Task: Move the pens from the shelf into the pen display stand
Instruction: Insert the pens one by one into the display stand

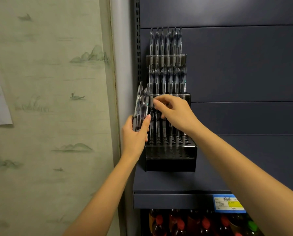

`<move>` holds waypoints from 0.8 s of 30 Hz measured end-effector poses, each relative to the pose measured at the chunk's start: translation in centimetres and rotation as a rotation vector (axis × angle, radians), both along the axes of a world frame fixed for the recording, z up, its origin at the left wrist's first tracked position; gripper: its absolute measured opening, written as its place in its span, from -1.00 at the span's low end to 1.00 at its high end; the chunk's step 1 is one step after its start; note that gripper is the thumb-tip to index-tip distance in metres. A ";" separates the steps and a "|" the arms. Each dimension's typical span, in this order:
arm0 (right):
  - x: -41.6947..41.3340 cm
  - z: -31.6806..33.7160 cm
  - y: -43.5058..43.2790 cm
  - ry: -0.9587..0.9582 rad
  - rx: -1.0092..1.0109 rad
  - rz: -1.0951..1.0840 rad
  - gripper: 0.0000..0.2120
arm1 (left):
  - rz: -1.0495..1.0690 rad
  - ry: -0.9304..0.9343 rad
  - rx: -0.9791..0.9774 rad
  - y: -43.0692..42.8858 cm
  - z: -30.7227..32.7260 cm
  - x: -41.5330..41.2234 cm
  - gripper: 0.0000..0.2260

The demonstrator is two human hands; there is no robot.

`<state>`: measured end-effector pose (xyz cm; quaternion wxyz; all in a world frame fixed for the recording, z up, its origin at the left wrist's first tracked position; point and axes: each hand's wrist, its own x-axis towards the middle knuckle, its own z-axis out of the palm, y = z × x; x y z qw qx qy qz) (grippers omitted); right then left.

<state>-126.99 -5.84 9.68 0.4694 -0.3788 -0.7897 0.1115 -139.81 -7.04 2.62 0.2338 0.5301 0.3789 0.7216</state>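
The left hand [135,135] grips a bunch of pens [141,106] beside the stand [170,150], while the right hand [173,111] pinches one pen over the lowest tier, seemingly mid-loading; next it needs an empty hole.

Black stand [170,163], dark-blue shelf [244,65]

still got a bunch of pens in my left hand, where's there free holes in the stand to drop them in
The front rows of holes on the bottom tier are bare, bordered by the stand's front lip and the pens behind. The top tier and middle tier are packed. The right hand crowds the bottom tier's back row; the left hand holds the spare pens beside the stand.
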 end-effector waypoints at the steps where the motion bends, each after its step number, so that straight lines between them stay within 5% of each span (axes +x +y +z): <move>1: -0.4 0.3 -0.2 0.017 -0.019 0.043 -0.71 | -0.009 0.004 0.004 -0.1 0.0 0.2 -0.78; 7: -1.5 1.2 -0.1 0.159 -0.083 0.099 -0.79 | -0.025 0.018 0.032 -0.4 0.3 0.7 -0.96; 14: -1.4 2.3 0.0 0.240 -0.009 0.108 -0.80 | -0.006 0.012 0.046 -0.5 0.6 1.0 -0.86; 19: 0.6 4.2 -0.3 0.305 0.065 0.028 -0.79 | 0.021 0.000 -0.007 0.0 0.2 0.4 -0.47; 24: 2.5 4.1 0.4 0.244 0.098 -0.054 -0.83 | 0.044 0.012 0.005 0.2 0.4 -0.2 -0.48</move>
